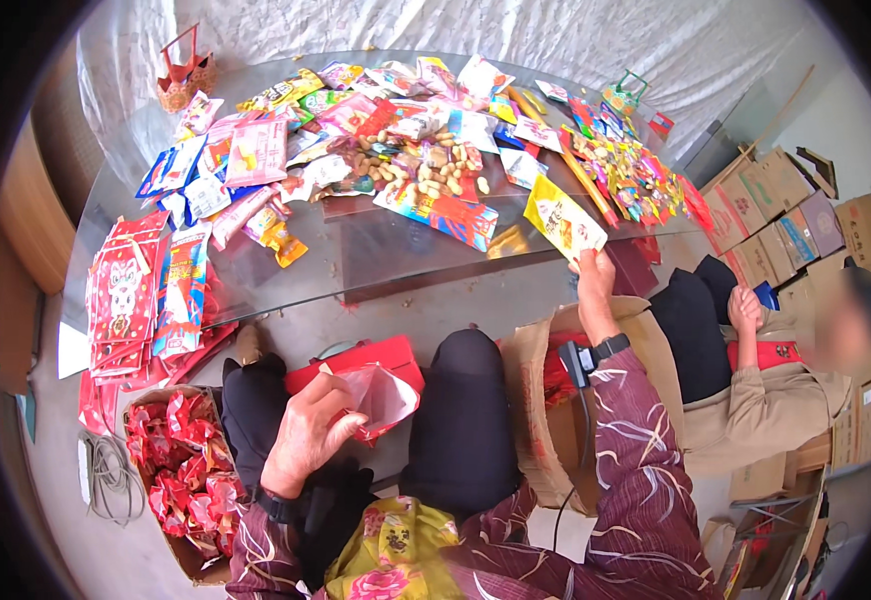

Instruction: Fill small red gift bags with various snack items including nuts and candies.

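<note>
My left hand (pixel 308 428) grips the edge of a red paper gift bag (pixel 388 418) above my lap, its pale inside facing up. Stretched out over the near right edge of the glass table (pixel 306 290), my right hand (pixel 596 278) pinches a yellow and white snack packet (pixel 564 218) by its lower corner. Beyond it lies a wide heap of snack packets (pixel 256 152) in many colours, with a pile of peanuts (pixel 441 172) on top near the middle. What the red bag holds inside cannot be made out.
A stack of flat red printed bags (pixel 126 290) lies at the table's left. Below it, a cardboard box (pixel 196 572) is full of red wrapped bundles. Another open carton (pixel 536 425) stands by my right knee. At the right a seated person (pixel 766 400) holds a small blue packet.
</note>
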Motion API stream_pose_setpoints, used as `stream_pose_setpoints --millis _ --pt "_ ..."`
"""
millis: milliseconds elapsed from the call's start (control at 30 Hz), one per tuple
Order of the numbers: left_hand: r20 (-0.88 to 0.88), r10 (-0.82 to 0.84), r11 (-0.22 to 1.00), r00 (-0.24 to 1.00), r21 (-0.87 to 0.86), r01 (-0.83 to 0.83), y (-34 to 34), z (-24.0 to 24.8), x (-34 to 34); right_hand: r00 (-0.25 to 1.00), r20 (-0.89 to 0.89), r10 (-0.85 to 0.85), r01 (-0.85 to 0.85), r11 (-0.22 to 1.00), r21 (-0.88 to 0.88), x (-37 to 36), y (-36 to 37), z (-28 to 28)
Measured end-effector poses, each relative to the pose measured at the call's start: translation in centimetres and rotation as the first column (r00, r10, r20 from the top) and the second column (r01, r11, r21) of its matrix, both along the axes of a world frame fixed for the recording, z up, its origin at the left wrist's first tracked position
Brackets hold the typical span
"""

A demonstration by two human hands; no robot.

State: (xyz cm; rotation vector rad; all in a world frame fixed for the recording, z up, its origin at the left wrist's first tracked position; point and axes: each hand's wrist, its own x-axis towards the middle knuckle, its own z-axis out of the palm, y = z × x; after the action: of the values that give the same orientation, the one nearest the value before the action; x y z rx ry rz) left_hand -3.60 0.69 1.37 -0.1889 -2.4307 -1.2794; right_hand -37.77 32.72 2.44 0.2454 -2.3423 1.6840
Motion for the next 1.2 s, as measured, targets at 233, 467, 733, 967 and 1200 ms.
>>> stream_pose_setpoints --millis 233,467,733,967,1200 --pt "0.116 0.066 0.998 0.991 -0.017 -0.064 -0.3 0.0 0.2 0.957 0.073 0.281 -0.254 0.931 -0.262 10.0 -4.5 4.0" --pt "0.190 0.058 0.976 0.980 0.195 -0.096 0.2 -0.4 0.0 0.747 -0.033 0.664 -0.665 0.745 -0.055 19.8 -13.0 5.1" --pt "0.256 0.057 0.913 0.965 0.377 -0.154 -0.8 -0.3 1.2 0.528 -0.195 0.827 -0.778 0.563 0.280 23.1 -16.9 4.0" --pt "0.176 0.024 0.938 0.984 0.337 -0.083 -1.1 -0.4 1.8 0.484 0.058 0.873 -0.874 0.480 0.082 24.0 -17.4 2.3" --pt "0.082 0.019 0.954 0.996 0.296 -0.042 -0.9 -1.0 1.9 0.516 0.217 0.829 -0.848 0.530 -0.004 24.1 -17.7 1.2"
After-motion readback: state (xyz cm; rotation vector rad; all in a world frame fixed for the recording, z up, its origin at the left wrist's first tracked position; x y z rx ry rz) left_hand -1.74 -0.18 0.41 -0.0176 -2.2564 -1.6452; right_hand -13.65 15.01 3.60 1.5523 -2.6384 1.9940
